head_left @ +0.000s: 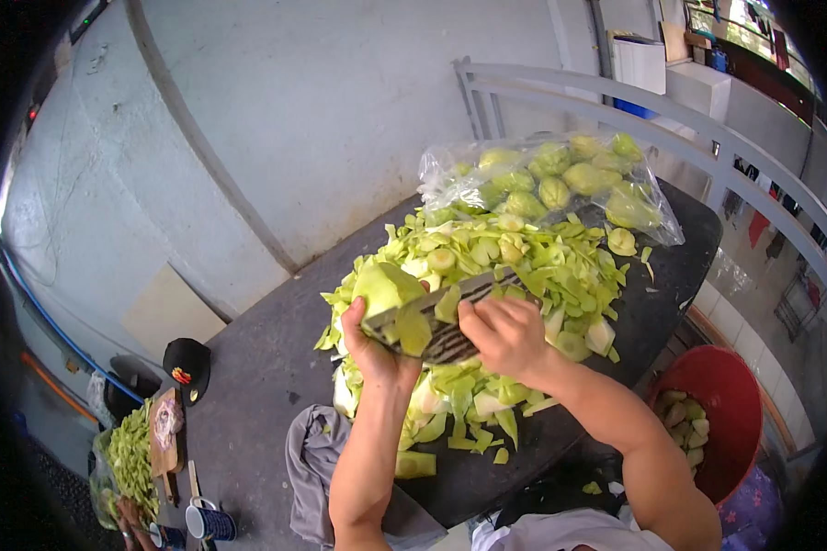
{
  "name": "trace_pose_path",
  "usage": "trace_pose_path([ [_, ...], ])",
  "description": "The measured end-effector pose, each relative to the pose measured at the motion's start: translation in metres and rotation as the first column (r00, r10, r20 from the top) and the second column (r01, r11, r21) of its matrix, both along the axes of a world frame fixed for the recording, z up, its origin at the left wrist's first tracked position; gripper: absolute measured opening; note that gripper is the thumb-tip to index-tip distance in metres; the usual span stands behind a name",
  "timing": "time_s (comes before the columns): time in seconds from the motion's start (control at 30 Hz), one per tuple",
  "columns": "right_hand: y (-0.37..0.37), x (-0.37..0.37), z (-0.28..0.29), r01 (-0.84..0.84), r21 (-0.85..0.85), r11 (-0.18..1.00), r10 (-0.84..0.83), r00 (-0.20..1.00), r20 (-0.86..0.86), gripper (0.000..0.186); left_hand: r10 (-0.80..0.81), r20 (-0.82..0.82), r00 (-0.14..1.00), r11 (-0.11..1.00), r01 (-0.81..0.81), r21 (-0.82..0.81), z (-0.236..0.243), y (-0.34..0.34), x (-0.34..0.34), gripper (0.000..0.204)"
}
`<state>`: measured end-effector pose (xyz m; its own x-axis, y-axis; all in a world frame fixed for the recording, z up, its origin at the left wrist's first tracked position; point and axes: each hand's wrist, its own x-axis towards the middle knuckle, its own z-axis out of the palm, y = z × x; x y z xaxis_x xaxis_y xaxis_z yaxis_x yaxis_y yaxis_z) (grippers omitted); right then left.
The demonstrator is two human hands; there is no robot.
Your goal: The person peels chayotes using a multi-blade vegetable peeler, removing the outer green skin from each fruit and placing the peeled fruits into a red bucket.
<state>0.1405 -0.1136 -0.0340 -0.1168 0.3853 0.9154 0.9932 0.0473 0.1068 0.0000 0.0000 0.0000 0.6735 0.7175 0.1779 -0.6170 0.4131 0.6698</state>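
Note:
My left hand (372, 354) grips a pale green, peeled-looking chayote (384, 286), raised above a heap of green peelings (570, 275). My right hand (501, 335) is closed on a wide blade (446, 335) with green slices stuck to its face, held across the lower side of the chayote; the blade's grip is hidden by my fingers. Behind the heap, a clear plastic bag (551, 184) holds several whole chayotes.
Dark table (248, 386) against a pale wall; grey railing (744, 174) at right. Red tub (726, 413) with pale pieces at lower right. Grey cloth (308, 459), black cap (188, 363), wooden board (165, 445), mugs (211, 522). Another person's hand (133, 523) at far lower left.

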Motion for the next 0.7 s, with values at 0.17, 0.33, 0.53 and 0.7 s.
trace_pose_path([
  [0.17,0.009,0.010,-0.001,0.026,-0.047,0.999,-0.031,0.994,-0.101,0.019,0.116,0.030,0.993,0.988,-0.112,-0.109,0.009,0.002,-0.012,0.061],
  [0.33,-0.002,-0.005,0.012,-0.115,0.018,0.993,0.116,0.990,-0.077,0.021,0.034,0.050,0.998,0.999,-0.036,0.036,0.011,0.008,-0.019,0.060],
  [0.53,0.002,-0.002,0.002,-0.069,0.008,0.998,0.069,0.985,-0.161,0.018,0.054,-0.018,0.998,0.998,-0.053,0.038,0.009,0.003,-0.019,0.063],
  [0.7,0.000,0.003,0.011,-0.075,-0.038,0.996,0.069,0.986,-0.150,0.019,0.022,0.001,1.000,0.999,-0.022,0.036,0.009,0.009,-0.022,0.065],
])
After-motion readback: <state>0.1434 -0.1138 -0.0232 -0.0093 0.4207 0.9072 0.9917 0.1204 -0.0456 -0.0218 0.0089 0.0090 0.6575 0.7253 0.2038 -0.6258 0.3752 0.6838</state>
